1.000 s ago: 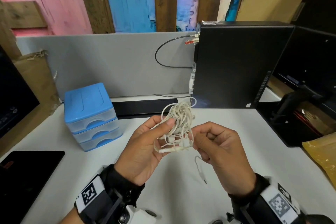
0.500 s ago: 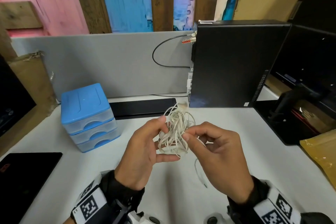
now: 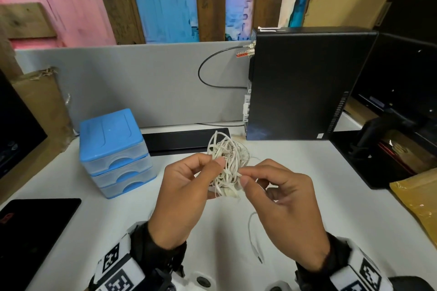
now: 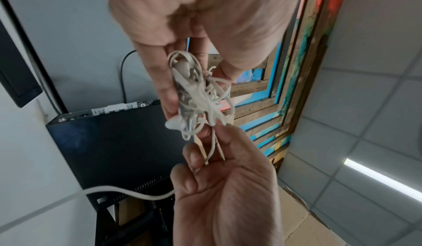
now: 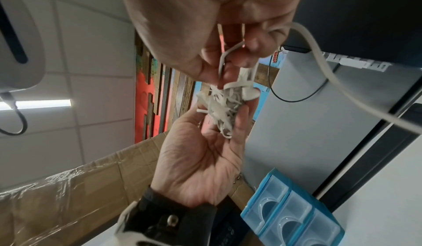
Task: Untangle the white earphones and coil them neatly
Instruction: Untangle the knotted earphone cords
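white earphones (image 3: pixel 227 165) pinched between left hand (image 3: pixel 186 194), right hand (image 3: pixel 283 205)

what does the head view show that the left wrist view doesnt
Only the head view shows the blue drawer unit on the white desk, the cardboard at far left, and the earphone plug end dangling below the right hand.

Only the left wrist view shows an earbud sticking out of the bundle, and a ceiling light.

Both show the tangled white earphones held between the left hand and the right hand, with the black computer case behind.
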